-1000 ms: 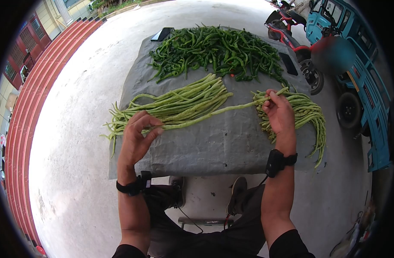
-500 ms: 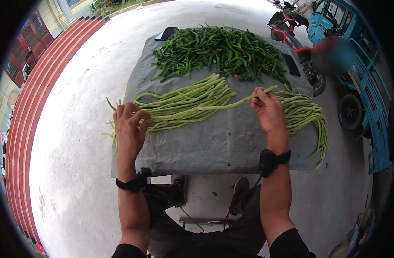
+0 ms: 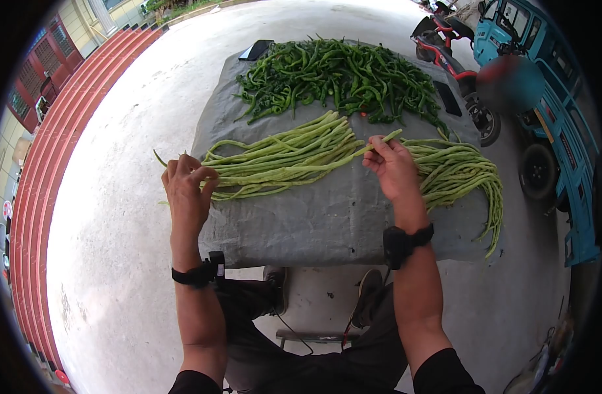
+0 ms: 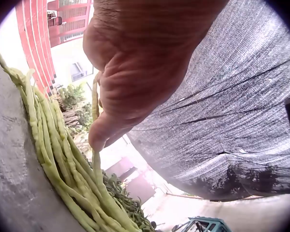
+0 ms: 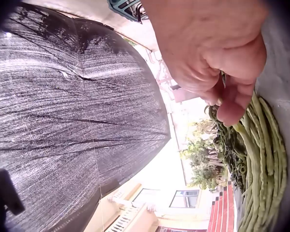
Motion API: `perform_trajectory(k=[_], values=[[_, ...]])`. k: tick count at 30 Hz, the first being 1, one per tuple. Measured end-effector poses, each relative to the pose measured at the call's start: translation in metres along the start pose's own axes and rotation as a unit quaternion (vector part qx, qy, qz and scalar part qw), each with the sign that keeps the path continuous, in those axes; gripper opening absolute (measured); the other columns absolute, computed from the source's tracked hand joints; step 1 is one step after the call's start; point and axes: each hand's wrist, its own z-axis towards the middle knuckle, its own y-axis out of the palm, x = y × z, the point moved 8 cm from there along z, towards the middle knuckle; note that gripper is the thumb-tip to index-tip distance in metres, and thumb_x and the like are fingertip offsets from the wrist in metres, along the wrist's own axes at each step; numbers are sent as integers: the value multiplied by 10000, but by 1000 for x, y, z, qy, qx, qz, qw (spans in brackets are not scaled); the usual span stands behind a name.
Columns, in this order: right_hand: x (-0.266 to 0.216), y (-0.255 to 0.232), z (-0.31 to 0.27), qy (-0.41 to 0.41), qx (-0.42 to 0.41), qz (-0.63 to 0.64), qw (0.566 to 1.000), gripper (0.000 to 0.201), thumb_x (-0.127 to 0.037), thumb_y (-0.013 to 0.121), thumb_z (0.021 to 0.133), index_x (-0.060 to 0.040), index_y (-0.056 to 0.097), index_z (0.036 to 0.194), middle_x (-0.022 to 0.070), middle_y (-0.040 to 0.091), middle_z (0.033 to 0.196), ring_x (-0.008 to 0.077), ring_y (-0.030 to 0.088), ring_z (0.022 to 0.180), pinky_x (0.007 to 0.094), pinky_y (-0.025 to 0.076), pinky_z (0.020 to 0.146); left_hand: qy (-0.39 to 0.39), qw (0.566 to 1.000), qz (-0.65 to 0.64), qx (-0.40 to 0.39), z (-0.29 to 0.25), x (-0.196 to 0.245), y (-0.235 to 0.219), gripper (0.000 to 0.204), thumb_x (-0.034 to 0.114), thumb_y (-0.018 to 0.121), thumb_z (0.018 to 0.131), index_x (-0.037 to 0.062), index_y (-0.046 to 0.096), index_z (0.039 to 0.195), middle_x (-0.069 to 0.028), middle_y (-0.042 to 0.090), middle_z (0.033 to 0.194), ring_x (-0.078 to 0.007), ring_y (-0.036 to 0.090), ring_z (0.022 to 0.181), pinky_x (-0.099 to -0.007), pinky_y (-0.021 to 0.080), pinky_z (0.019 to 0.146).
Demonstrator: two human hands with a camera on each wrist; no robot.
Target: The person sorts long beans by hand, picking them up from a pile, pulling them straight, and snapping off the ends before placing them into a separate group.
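Note:
My right hand [image 3: 394,169] pinches one end of a long green bean [image 3: 393,134] between thumb and fingertips, its tip sticking out past them. From there the bean slants left over the left bundle of long beans [image 3: 284,152] on the grey sheet. At that bundle's left end is my left hand [image 3: 185,190]; in the left wrist view its thumb and finger pinch a thin bean [image 4: 96,162] above the others. Just right of my right hand lies a second bundle of long beans [image 3: 468,164], its ends drooping over the sheet's right side.
A wide heap of green chili peppers [image 3: 340,75] covers the far part of the grey sheet [image 3: 281,230]. One phone [image 3: 448,98] lies right of the heap, another flat dark device [image 3: 256,50] at its left. A blue cargo tricycle [image 3: 567,141] stands at right, red steps [image 3: 84,125] at left.
Both hands have moved left with the stretched bean, which lay along the front of the left bundle and now lies over it. My right hand has come away from the right bundle.

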Motion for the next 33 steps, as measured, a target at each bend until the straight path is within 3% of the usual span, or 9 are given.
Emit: perform_trajectory(k=[11, 20, 33], values=[[33, 15, 7, 42, -13, -50, 998, 167, -177, 726, 1048, -20, 696, 1097, 62, 729, 919, 158, 738, 759, 338, 653, 696, -39, 999, 27, 21, -5, -30, 7, 92, 69, 797, 854, 125, 779, 925, -53, 672, 1253, -305, 575, 1279, -487, 396, 1117], [46, 15, 17, 37, 13, -102, 994, 194, -179, 739, 1037, -3, 685, 1099, 76, 730, 905, 171, 747, 751, 350, 657, 649, -64, 997, 28, 13, -6, -50, 24, 118, 50, 765, 879, 145, 773, 947, -54, 640, 1337, -321, 515, 1394, -537, 376, 1143], [48, 20, 16, 80, -26, -149, 985, 189, -163, 737, 1025, -3, 696, 1117, 61, 727, 943, 161, 735, 743, 340, 657, 645, -84, 996, -1, 10, -7, -59, 23, 148, 35, 748, 886, 150, 761, 979, -62, 638, 1362, -329, 529, 1374, -530, 391, 1127]])
